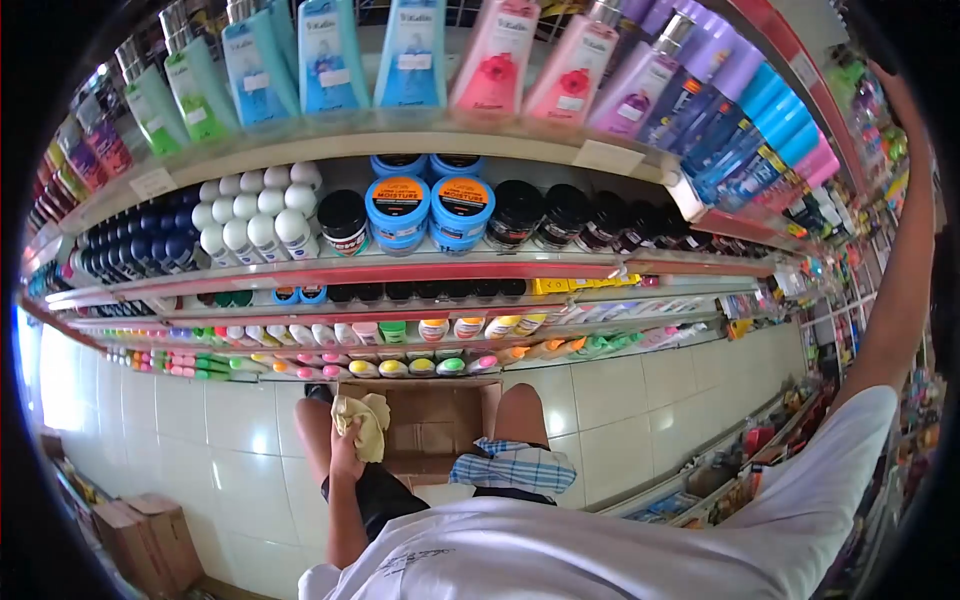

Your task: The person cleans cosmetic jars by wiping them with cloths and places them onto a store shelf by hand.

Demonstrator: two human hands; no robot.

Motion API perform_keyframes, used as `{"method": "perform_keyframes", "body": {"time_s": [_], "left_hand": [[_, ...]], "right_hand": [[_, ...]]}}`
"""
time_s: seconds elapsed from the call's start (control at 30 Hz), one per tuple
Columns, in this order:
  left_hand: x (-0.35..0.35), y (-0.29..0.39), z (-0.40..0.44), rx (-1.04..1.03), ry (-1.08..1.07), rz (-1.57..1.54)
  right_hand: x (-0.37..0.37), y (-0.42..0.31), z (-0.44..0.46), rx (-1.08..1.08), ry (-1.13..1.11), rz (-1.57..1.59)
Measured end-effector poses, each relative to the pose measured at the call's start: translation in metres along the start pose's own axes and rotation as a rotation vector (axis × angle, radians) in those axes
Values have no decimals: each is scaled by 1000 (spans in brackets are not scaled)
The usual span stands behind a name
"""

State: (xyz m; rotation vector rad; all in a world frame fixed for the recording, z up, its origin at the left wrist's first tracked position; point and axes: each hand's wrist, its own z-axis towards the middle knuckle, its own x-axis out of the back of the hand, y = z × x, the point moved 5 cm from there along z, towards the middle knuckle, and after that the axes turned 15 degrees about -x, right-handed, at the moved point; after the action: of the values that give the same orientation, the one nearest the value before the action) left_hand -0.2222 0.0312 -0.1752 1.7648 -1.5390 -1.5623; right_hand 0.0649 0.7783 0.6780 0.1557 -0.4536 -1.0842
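White fabric shirt (620,550) lies nearest. Beyond, the left hand (346,458) grips a crumpled pale-yellow cloth (364,422), bunched probably for compactness, beside an open brown cardboard box (435,432). Well apart, the raised right hand (893,88), perhaps braced, nears colourful packaged goods (868,120) far right; its closure cannot be told.
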Motion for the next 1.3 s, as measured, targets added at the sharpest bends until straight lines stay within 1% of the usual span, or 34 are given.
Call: {"method": "perform_keyframes", "body": {"time_s": [0.03, 0.07, 0.13, 0.2, 0.23, 0.27, 0.33, 0.37, 0.43, 0.47, 0.5, 0.57, 0.6, 0.7, 0.73, 0.8, 0.83, 0.97, 1.07, 1.13, 1.2, 1.23, 1.27, 1.3], "left_hand": [[-1, 0, -1, 7, -8, 4], [-1, 1, -1, 12, -16, 7], [-2, 3, -4, 16, -48, 33], [4, 0, -4, 22, -36, 36], [8, -3, -2, 33, 4, 52], [6, -1, -3, 29, -16, 57], [1, 4, -7, 4, -2, 39], [0, 5, -8, -7, -7, 50], [6, -1, -3, -6, -17, 34], [11, -3, -3, 0, -27, 19], [11, -1, -6, -1, -18, 22], [5, 2, -8, 7, -35, 5], [4, 2, -10, 6, -28, 6], [7, 4, -9, 24, 47, 20], [7, 5, -9, 27, 23, 14], [6, 4, -7, 33, 0, 9], [6, 5, -7, 28, -3, 3], [11, 1, -2, 21, -14, 17], [-2, 12, -10, 28, 17, 55], [4, 5, -1, -2, 23, 33], [5, 1, -1, 33, -20, -11], [2, 1, -3, 16, -29, 0], [-1, 2, -5, 64, -43, -8], [-2, 2, -7, 53, -61, -42]], "right_hand": [[36, -33, -33, 131, 47, -54], [56, -39, -60, 121, 47, -67], [70, -25, -108, -209, -164, -35], [78, -17, -169, -552, -367, 1], [92, -37, -200, -553, -269, -15], [98, -56, -227, -550, -170, -31], [85, -64, -262, -471, -187, 13], [83, -73, -272, -474, -182, 11], [75, -106, -288, -417, -307, 49], [70, -117, -290, -415, -312, 58], [63, -125, -293, -425, -392, 71], [40, -125, -298, -438, -548, 78], [35, -131, -298, -435, -551, 83], [11, -142, -301, -530, -783, 213], [4, -144, -302, -526, -787, 215], [-11, -151, -306, -446, -872, 282], [-18, -152, -305, -379, -906, 265], [-33, -153, -308, -359, -997, 200], [-56, -142, -314, -336, -1048, 177], [-72, -135, -321, -356, -1180, 233], [-60, -145, -317, -330, -1192, 201], [-51, -154, -315, -307, -1201, 169], [-50, -144, -316, -293, -1208, 173], [-48, -125, -311, -360, -1074, 215]]}}
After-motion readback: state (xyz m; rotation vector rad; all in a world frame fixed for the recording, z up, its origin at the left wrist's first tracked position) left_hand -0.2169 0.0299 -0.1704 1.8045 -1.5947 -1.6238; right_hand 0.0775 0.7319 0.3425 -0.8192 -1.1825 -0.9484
